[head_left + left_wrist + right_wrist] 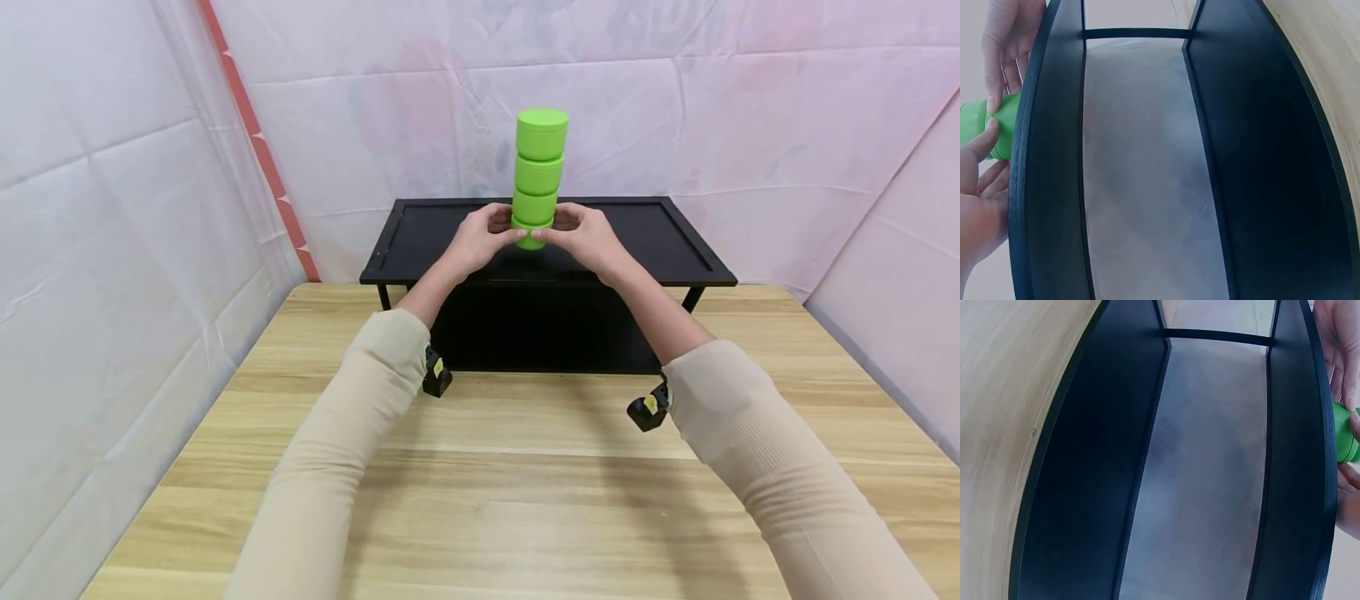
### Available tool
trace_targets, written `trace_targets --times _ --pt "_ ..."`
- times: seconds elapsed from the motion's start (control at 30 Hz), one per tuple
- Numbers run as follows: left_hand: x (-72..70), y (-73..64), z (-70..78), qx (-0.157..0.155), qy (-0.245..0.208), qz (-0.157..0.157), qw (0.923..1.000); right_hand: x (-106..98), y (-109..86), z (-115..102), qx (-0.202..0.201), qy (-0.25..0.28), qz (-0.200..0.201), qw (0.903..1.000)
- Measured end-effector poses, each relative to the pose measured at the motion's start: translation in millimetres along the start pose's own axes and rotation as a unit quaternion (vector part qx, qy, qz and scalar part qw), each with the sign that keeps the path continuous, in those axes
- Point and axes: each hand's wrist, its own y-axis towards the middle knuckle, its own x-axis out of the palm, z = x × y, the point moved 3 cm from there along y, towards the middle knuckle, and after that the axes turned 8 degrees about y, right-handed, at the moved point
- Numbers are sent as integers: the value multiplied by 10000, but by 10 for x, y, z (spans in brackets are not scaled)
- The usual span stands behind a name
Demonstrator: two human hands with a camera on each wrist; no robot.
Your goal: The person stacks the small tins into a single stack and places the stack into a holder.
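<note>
A tall stack of several bright green round containers (536, 177) stands upright over the top board of a black two-tier shelf (630, 242). My left hand (478, 239) grips the lowest container from the left, with the thumb across its front. From the right, my right hand (589, 239) holds that same container, its thumb close to the other one. The fingers behind the stack are partly hidden. Both wrist views show part of the green stack (1007, 128) (1343, 431) at the image edge, beyond the top board.
The shelf stands on a wood-grain table (480, 492) near the back wall (750, 125). Its lower board (540, 333) lies beneath the top one. White sheeting covers the walls, with a red strip (258, 142) at the left corner. Small black cameras (437, 375) hang under both wrists.
</note>
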Motion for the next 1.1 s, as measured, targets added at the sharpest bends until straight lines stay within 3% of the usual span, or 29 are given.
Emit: trace_targets --times 0.57,1.1 --pt "15 69 -35 -217 288 45 9993 22 70 53 -23 94 55 9999" --pt "-1 88 -52 -475 282 229 9982 86 137 46 70 62 163 9998"
